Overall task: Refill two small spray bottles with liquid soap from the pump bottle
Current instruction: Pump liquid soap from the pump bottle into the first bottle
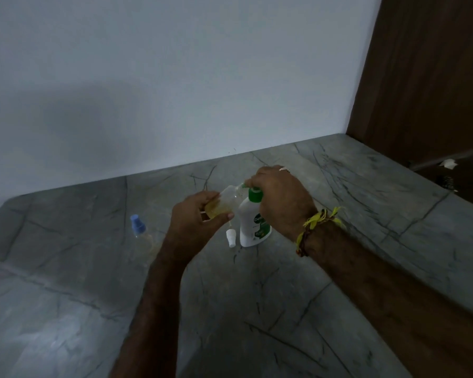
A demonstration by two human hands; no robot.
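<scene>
Left hand (200, 216) holds tilted spray bottle (224, 199) at the pump nozzle. Right hand (280, 195) grips pump bottle (254, 227) head on desk (339, 241).

The white pump bottle (254, 227) with a green label and green collar stood upright. Just left of its base lay a small white spray cap (230, 237). A clear uncapped spray bottle (224, 200), holding yellowish liquid, tilted toward its pump. Well left stood a second spray bottle (141, 234), blue-capped, upright.
</scene>
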